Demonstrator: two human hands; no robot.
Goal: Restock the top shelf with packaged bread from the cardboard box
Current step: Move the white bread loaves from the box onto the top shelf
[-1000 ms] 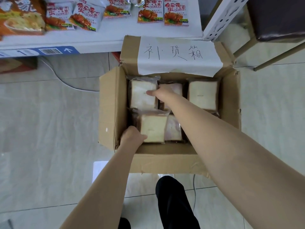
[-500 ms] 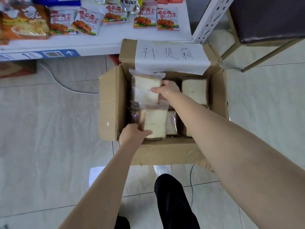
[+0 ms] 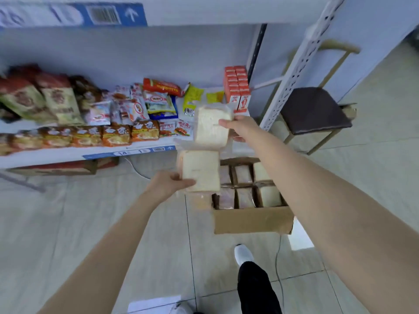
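Observation:
My right hand (image 3: pixel 240 128) grips a clear-wrapped pack of white sliced bread (image 3: pixel 212 126), held upright in front of the low shelf's right end. Just below it, my left hand (image 3: pixel 169 183) holds a second bread pack (image 3: pixel 200 169) by its left edge. Both packs are lifted clear of the cardboard box (image 3: pixel 251 219), which stands open on the floor under my right forearm with several more bread packs (image 3: pixel 243 196) in it. An upper shelf edge (image 3: pixel 72 15) with a blue barcode label crosses the top of the view.
The low white shelf (image 3: pixel 56 156) carries snack bags, noodle packs and orange cartons (image 3: pixel 238 89). A perforated white upright (image 3: pixel 292 71) stands at its right. A dark-seated chair (image 3: pixel 314 109) is beyond that. My shoe (image 3: pixel 243 254) and a cable lie on the tiled floor.
Both hands have lifted a bread pack each up out of the box. The view has tilted up, bringing the stocked shelf and the shelf edge above into sight.

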